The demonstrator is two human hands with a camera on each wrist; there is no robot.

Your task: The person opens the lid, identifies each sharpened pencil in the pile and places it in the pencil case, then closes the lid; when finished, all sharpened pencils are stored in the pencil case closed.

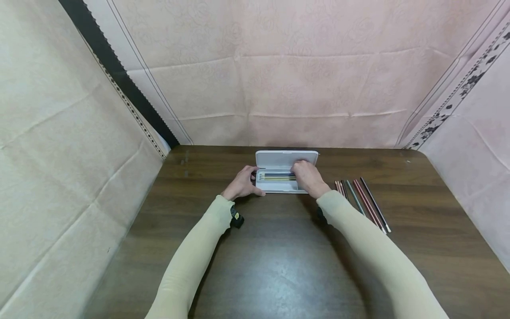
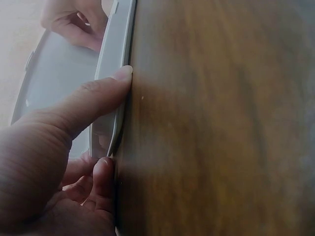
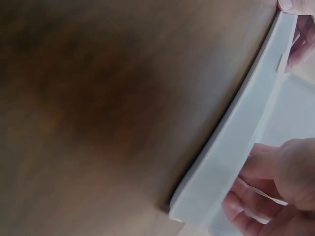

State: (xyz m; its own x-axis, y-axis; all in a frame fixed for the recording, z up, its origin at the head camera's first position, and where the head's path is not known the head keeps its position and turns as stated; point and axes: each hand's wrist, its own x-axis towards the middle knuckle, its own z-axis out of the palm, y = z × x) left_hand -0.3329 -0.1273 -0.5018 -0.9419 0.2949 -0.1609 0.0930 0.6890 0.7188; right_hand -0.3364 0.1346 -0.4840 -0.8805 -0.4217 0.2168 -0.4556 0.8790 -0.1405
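Observation:
A white pencil case [image 1: 275,191] lies on the table with its hinged lid [image 1: 284,157] raised at the back. Several pencils [image 1: 276,177] lie side by side inside it. My left hand [image 1: 244,182] grips the case's left end; in the left wrist view its thumb [image 2: 96,101] lies along the front wall and the fingers bend round the corner. Over the right part of the case, my right hand [image 1: 308,178] reaches inside with curled fingers [image 3: 258,199], covering the pencils' right ends. Whether a pencil is between those fingers cannot be seen.
Right of the case, beside the right forearm, lie several loose pencils: dark red ones [image 1: 365,200], a teal one [image 1: 353,195], a dark one [image 1: 374,203] and shorter ones [image 1: 340,188]. The brown wooden table [image 1: 271,252] ends at a cloth-covered wall [image 1: 295,97] behind the case.

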